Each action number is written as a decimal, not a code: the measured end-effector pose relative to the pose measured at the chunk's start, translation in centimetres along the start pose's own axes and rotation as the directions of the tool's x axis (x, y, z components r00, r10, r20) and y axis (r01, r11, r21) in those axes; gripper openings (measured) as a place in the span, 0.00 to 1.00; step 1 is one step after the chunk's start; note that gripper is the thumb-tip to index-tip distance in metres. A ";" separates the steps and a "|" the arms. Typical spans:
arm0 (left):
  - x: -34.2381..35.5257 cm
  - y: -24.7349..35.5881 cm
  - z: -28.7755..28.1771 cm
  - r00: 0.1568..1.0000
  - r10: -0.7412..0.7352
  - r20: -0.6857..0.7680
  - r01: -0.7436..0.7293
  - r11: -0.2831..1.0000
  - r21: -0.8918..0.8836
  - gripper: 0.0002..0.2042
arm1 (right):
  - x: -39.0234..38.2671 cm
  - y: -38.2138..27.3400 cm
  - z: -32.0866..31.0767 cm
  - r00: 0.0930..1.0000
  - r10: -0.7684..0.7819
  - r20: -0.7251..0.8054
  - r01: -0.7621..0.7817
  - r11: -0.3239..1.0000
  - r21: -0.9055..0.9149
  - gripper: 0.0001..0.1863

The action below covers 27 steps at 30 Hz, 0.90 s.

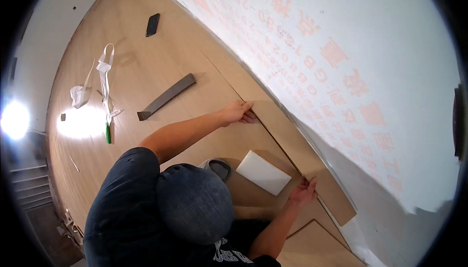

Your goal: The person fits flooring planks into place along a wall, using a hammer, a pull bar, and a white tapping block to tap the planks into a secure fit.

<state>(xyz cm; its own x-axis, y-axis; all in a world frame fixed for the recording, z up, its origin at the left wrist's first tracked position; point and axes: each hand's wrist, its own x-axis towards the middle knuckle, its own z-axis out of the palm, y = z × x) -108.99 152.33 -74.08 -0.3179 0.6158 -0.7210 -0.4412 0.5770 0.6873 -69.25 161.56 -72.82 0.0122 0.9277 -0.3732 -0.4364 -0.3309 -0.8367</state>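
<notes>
Neither of my own hands shows. Below me a person in a dark cap (195, 203) and dark T-shirt crouches, both arms reaching toward the wall. The person's left hand (238, 112) lies at the long edge of a narrow wood-look floor plank (295, 143), fingertips on it. Farther down that plank, their right hand (303, 191) grips or presses the same edge with bent fingers. A thin dark gap runs along the plank between the two hands. Beside them a white rectangular block (264, 172) rests on the floor.
A grey flat metal bar (168, 96) with bent ends, a black phone (152, 25) and a white strap (104, 79) by a green handle (108, 133) lie on the laminate floor (126, 18). The white printed wall (312, 52) borders the plank. A bright lamp (14, 120) glares at left.
</notes>
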 end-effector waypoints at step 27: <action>-0.1 3.3 0.1 0.991 -0.023 -0.130 0.040 0.991 0.127 0.26 | 0.3 0.1 1.7 0.995 0.074 0.070 -0.077 0.996 0.034 0.18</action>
<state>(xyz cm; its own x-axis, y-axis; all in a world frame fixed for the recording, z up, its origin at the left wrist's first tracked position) -110.30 154.24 -71.75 -0.4139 0.5271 -0.7422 -0.3438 0.6644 0.6636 -70.80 162.10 -72.29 -0.0831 0.9104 -0.4053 -0.4665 -0.3949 -0.7915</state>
